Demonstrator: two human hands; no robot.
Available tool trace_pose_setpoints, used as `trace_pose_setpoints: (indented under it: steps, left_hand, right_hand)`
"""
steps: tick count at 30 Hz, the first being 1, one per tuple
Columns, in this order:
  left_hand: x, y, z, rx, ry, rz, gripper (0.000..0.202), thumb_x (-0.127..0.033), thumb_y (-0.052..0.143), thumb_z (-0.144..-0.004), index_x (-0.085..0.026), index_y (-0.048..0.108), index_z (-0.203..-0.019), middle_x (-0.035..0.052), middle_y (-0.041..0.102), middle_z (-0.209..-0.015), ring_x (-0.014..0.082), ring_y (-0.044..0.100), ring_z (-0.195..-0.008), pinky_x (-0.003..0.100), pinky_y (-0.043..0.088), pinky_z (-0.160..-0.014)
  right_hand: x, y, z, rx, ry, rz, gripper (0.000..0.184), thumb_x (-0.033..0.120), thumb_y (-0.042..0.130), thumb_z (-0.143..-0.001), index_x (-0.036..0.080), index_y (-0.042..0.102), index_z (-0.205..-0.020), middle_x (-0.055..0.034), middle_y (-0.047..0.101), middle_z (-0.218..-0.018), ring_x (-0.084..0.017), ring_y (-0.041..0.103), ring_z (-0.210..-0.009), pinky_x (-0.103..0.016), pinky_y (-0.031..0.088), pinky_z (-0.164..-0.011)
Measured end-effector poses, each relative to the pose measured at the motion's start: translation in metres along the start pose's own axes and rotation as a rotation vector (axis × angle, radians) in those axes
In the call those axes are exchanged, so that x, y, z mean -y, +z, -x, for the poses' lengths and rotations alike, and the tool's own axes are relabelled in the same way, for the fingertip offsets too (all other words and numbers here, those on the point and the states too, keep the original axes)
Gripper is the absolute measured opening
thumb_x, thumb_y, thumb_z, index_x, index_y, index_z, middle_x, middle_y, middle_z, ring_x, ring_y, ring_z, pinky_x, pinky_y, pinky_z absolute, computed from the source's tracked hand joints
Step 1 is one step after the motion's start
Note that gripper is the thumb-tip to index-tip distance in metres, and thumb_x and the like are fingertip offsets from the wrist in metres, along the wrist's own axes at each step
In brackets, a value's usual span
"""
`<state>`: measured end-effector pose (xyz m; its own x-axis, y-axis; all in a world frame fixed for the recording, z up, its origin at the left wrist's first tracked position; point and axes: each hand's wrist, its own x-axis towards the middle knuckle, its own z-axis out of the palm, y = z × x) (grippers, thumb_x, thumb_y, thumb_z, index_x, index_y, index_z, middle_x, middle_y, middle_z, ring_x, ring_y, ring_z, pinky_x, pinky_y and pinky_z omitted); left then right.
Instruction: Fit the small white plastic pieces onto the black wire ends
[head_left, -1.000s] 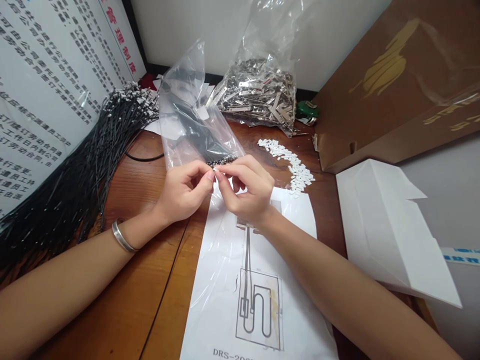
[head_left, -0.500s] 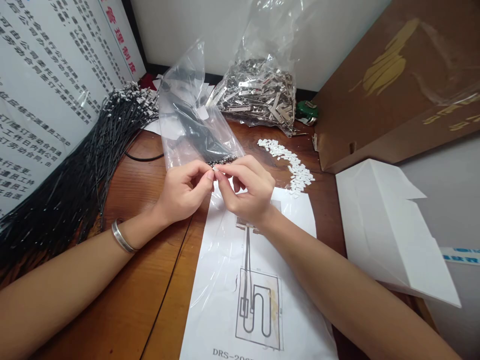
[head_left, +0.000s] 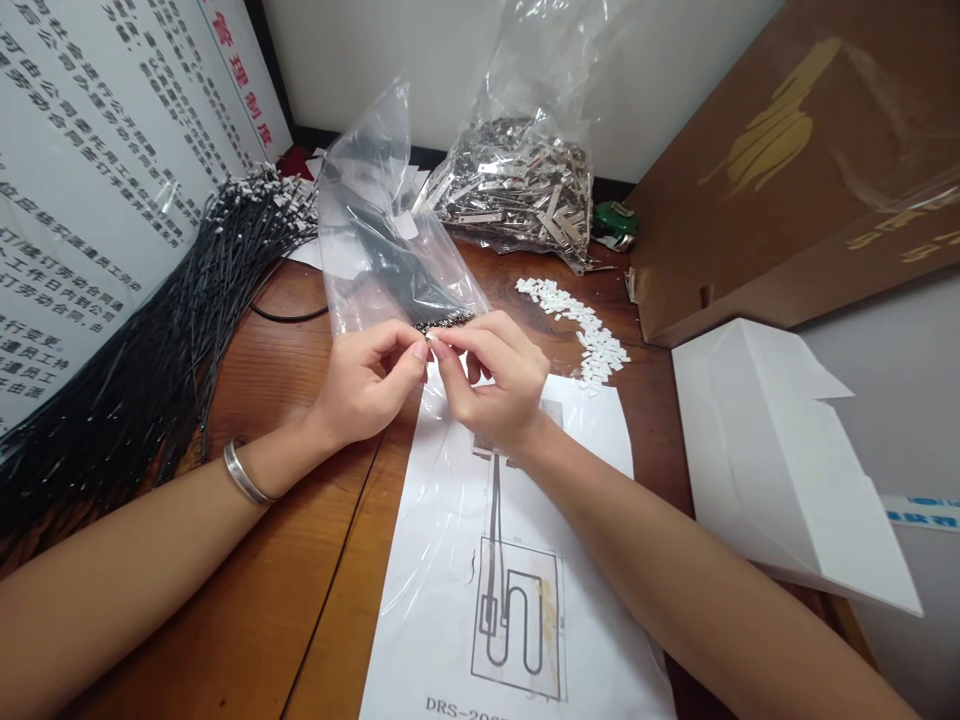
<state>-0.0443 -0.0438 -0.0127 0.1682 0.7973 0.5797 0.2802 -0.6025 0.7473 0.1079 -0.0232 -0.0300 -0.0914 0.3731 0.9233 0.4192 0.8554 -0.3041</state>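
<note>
My left hand (head_left: 367, 385) and my right hand (head_left: 495, 380) meet over the wooden table, fingertips pinched together on a tiny white piece (head_left: 430, 339) between them. Both hands are closed in a pinch. Just behind them lies a clear plastic bag (head_left: 382, 230) holding dark parts, its open mouth by my fingers. A silver bracelet (head_left: 244, 472) circles my left wrist. Under my right wrist lies a printed sheet (head_left: 517, 590) with a drawing of a cable, covered by a clear film.
A thick bundle of black cables (head_left: 172, 350) with white ends lies at left. A bag of metal clips (head_left: 517, 190) stands at the back. Small white pieces (head_left: 585, 320) are heaped to the right. A brown cardboard box (head_left: 795, 170) and white folded card (head_left: 780, 450) fill the right.
</note>
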Motion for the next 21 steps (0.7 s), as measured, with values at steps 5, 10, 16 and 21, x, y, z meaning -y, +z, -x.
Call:
trace_pose_setpoints:
  steps: [5, 10, 16, 21]
  left_hand:
    - [-0.0003, -0.0002, 0.0001, 0.002, -0.027, -0.004, 0.023, -0.027, 0.057, -0.09, -0.017, 0.06, -0.069, -0.0017, 0.062, -0.058, 0.008, 0.052, -0.047, 0.02, 0.042, -0.047]
    - [-0.0006, 0.0, 0.0007, -0.006, -0.08, 0.045, 0.03, -0.036, 0.053, -0.094, -0.018, 0.06, -0.071, -0.0006, 0.063, -0.06, 0.0096, 0.056, -0.052, 0.022, 0.047, -0.053]
    - [0.0016, 0.003, -0.0006, -0.038, -0.122, 0.069, 0.019, -0.034, 0.058, -0.091, -0.018, 0.061, -0.081, -0.0001, 0.064, -0.067, 0.0093, 0.056, -0.054, 0.021, 0.045, -0.049]
    - [0.0034, 0.0046, -0.0006, -0.078, -0.116, 0.043, 0.011, -0.028, 0.066, -0.086, -0.018, 0.062, -0.089, -0.0001, 0.065, -0.076, 0.0068, 0.054, -0.052, 0.019, 0.042, -0.044]
  right_hand:
    - [0.0001, -0.0007, 0.0002, 0.022, 0.0, -0.003, 0.009, 0.013, 0.062, -0.086, 0.02, 0.066, -0.086, 0.0009, 0.065, -0.07, -0.008, 0.052, -0.051, -0.023, 0.04, -0.042]
    - [0.0006, -0.0013, 0.0004, 0.046, 0.136, -0.015, 0.009, 0.017, 0.061, -0.088, 0.02, 0.067, -0.082, 0.0009, 0.064, -0.069, -0.008, 0.047, -0.049, -0.024, 0.038, -0.043]
    - [-0.0019, -0.0013, 0.0001, 0.03, 0.184, -0.037, 0.009, 0.016, 0.063, -0.087, 0.018, 0.067, -0.08, 0.0014, 0.063, -0.068, -0.007, 0.046, -0.049, -0.023, 0.038, -0.044]
    - [-0.0005, -0.0016, -0.0009, 0.05, 0.167, -0.043, 0.01, 0.016, 0.062, -0.089, 0.018, 0.068, -0.081, 0.001, 0.064, -0.07, -0.007, 0.046, -0.05, -0.023, 0.037, -0.045]
